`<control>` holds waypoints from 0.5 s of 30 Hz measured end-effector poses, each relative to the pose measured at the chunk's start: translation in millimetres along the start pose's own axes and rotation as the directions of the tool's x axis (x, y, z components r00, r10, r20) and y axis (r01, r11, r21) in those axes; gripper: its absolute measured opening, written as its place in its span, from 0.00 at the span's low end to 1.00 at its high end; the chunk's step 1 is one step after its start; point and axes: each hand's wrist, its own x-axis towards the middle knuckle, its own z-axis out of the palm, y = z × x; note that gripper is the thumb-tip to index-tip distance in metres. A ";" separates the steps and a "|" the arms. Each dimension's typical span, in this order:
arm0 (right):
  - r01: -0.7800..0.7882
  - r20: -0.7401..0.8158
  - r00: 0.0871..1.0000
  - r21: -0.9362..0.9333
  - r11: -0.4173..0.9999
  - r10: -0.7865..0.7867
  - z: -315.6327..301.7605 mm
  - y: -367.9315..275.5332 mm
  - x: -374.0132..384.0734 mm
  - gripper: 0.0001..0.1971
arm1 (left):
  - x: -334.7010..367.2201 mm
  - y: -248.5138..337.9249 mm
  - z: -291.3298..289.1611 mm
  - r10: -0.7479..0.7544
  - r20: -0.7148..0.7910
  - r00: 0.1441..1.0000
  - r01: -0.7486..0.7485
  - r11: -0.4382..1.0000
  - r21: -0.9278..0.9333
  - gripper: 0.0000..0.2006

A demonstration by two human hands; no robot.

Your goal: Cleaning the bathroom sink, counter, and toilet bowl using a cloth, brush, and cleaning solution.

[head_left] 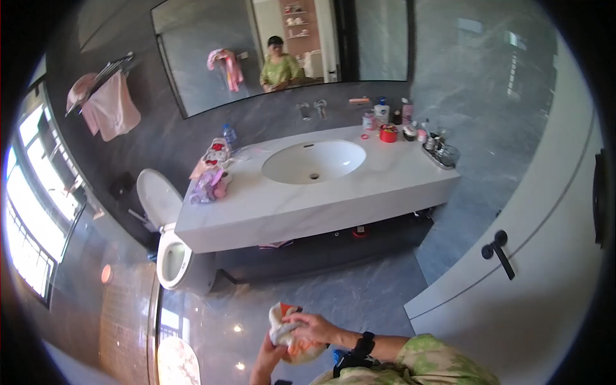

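In front of my body, low in view, both hands are on a soft white bundle [280,332] with orange and red patches. It looks like cloth or plush, but its exact kind cannot be made out. My left hand [271,353] grips its lower left side. From the right, my right hand [314,328] reaches across the top with its fingers closed on the material. A black strap [364,344] circles my right wrist.
Ahead stands a white marble counter [289,200] with a sink [314,163]. Purple and pink soft items [208,186] lie at its left end; bottles and jars [388,119] stand at its right. A toilet [172,263] is at left, a white door [526,301] at right.
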 end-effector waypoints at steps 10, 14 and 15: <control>-0.072 -0.332 0.916 0.414 0.907 0.225 -132.3 -0.1 -15.8 0.20 | 133.1 51.2 51.6 0.109 -0.343 0.933 -0.137 0.989 -0.058 0.09; -0.122 -0.529 0.833 0.111 0.986 0.162 -191.2 25.8 -18.9 0.19 | 202.8 85.1 38.3 0.298 -0.499 0.813 -0.380 0.923 -0.068 0.06; -0.130 -0.545 0.821 0.116 0.985 0.172 -207.7 30.2 -18.5 0.19 | 219.6 96.2 37.8 0.318 -0.518 0.794 -0.415 0.906 -0.081 0.06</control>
